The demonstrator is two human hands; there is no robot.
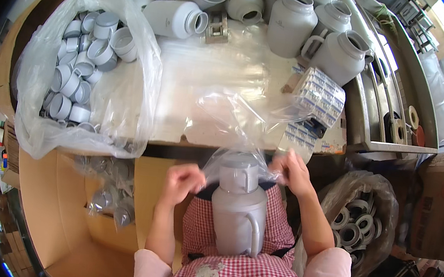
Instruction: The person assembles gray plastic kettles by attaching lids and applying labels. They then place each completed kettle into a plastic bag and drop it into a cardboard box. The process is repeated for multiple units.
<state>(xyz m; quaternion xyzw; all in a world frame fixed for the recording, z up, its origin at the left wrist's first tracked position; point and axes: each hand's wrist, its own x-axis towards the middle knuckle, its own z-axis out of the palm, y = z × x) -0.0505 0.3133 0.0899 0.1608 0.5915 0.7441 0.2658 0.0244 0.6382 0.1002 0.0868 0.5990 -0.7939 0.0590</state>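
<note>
A grey plastic jug [239, 210] with a handle rests upright against my red-checked apron. A clear plastic bag [237, 121] hangs over the jug's top and trails up onto the table. My left hand [182, 180] grips the bag's edge at the jug's left side. My right hand [291, 170] grips the bag's edge at the jug's right side. Both hands are closed on the film at the level of the jug's lid.
The table [185, 80] carries several grey jugs [291, 24] at the back and a stack of small printed boxes [318, 97]. A big bag of grey cups [81, 64] stands left. An open cardboard box [63, 203] holds bagged jugs. A bag of rings [356, 223] sits right.
</note>
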